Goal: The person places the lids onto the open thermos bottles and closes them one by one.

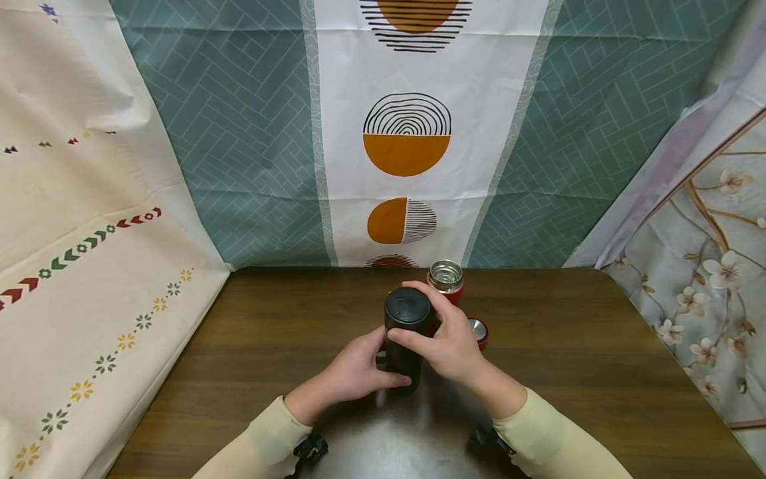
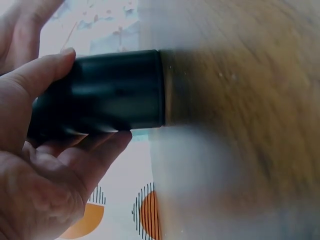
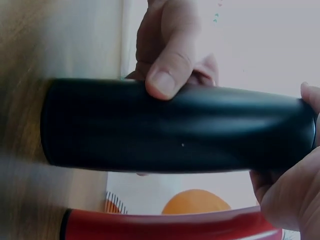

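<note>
A black thermos flask (image 1: 403,356) stands upright on the table in the head view, its round black top (image 1: 407,305) facing up. Low on the body, my left hand (image 1: 358,370) grips it, thumb on the near side and fingers reaching behind. My right hand (image 1: 449,338) holds the flask around its upper end, fingers spread over the far side. In the right wrist view the smooth dark body (image 3: 115,125) spans the gap between both hands. The left wrist view shows the flask's base (image 2: 157,90) at the tabletop.
A red flask (image 1: 453,294) with an uncovered steel mouth stands just behind my right hand. To its front right lies a red-rimmed lid (image 1: 481,330), inner side up. Patterned cloth hangs (image 1: 407,233) behind the brown wooden table (image 1: 568,346) and along both sides.
</note>
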The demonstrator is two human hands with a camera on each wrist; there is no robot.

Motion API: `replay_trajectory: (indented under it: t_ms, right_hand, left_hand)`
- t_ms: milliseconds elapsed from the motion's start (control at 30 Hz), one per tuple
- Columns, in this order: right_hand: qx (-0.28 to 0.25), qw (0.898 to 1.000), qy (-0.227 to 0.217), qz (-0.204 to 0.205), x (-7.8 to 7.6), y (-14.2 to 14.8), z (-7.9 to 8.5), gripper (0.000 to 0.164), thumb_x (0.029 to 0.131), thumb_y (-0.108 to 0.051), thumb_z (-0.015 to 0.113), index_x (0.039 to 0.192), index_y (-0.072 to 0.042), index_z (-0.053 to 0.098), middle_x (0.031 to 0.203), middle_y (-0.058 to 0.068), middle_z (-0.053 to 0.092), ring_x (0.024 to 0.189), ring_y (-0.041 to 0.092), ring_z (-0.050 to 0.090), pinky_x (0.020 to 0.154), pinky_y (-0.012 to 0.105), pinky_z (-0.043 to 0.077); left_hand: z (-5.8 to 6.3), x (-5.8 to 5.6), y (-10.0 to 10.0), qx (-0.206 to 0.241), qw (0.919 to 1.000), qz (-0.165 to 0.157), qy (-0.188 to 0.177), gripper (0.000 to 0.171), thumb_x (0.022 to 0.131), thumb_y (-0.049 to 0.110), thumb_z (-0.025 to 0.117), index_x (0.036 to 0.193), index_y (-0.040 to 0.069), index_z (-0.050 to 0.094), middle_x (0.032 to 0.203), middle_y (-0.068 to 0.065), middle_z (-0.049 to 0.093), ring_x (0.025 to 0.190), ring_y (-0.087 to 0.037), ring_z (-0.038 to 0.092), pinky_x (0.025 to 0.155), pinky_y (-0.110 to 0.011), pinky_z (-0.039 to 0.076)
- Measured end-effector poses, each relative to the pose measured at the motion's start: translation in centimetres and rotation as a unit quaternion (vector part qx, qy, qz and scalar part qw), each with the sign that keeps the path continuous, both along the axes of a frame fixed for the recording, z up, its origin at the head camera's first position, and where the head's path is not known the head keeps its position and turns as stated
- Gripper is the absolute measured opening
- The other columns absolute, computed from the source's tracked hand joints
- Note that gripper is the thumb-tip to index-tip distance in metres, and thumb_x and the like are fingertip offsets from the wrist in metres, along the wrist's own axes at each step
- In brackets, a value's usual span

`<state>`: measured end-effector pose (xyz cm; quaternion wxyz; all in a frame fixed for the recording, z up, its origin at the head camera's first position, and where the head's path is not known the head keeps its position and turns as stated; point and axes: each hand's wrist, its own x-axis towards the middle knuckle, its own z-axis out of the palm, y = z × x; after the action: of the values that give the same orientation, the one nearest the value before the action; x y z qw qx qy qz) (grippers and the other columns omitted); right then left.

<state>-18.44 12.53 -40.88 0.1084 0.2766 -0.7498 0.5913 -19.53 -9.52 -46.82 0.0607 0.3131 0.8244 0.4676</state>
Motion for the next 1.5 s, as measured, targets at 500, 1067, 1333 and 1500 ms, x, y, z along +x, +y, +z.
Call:
replay_trajectory:
  t_ms: [500, 1067, 1333, 1500]
  right_hand:
    - [-0.032, 0.997, 0.011, -0.072, 1.1, -1.3, -0.6, 0.074, 0.088, -0.014, 0.097, 0.153, -0.020, 0.061, 0.125, 0.005, 0.077, 0.103, 0.022, 0.077, 0.086, 0.033, 0.063]
    - [-0.053, 0.987, -0.021, 0.148, -0.7, 0.8, 0.2, 0.084, 0.094, 0.003, 0.084, 0.167, -0.016, 0.046, 0.155, 0.021, 0.062, 0.143, 0.049, 0.057, 0.122, 0.053, 0.045]
    - [-0.062, 0.973, -0.024, 0.221, -1.2, 1.4, 0.7, 0.087, 0.097, 0.002, 0.082, 0.171, -0.010, 0.038, 0.161, 0.028, 0.054, 0.147, 0.056, 0.051, 0.123, 0.057, 0.045]
    - [-0.056, 0.969, -0.019, 0.238, -1.5, 1.5, 0.7, 0.087, 0.096, 0.003, 0.082, 0.170, -0.007, 0.038, 0.160, 0.032, 0.053, 0.147, 0.056, 0.050, 0.123, 0.056, 0.044]
  left_hand:
    - [-0.2, 0.4, 0.3, 0.006, 0.9998, 0.019, -0.001, 0.085, 0.087, 0.022, 0.099, 0.159, 0.019, 0.054, 0.142, 0.002, 0.072, 0.123, -0.017, 0.074, 0.106, -0.042, 0.061]
    - [-0.2, -0.1, -0.2, 0.012, 0.9986, -0.035, -0.038, 0.077, 0.091, 0.020, 0.096, 0.156, 0.022, 0.056, 0.139, 0.008, 0.070, 0.129, -0.014, 0.068, 0.110, -0.042, 0.057]
    - [-0.1, -0.2, -0.4, -0.004, 0.9982, -0.039, -0.045, 0.077, 0.090, 0.023, 0.096, 0.155, 0.023, 0.056, 0.138, 0.011, 0.070, 0.132, -0.014, 0.066, 0.114, -0.046, 0.054]
    - [0.0, -0.2, -0.4, -0.007, 0.9975, -0.051, -0.048, 0.074, 0.090, 0.024, 0.095, 0.154, 0.024, 0.057, 0.138, 0.011, 0.070, 0.132, -0.014, 0.066, 0.115, -0.046, 0.052]
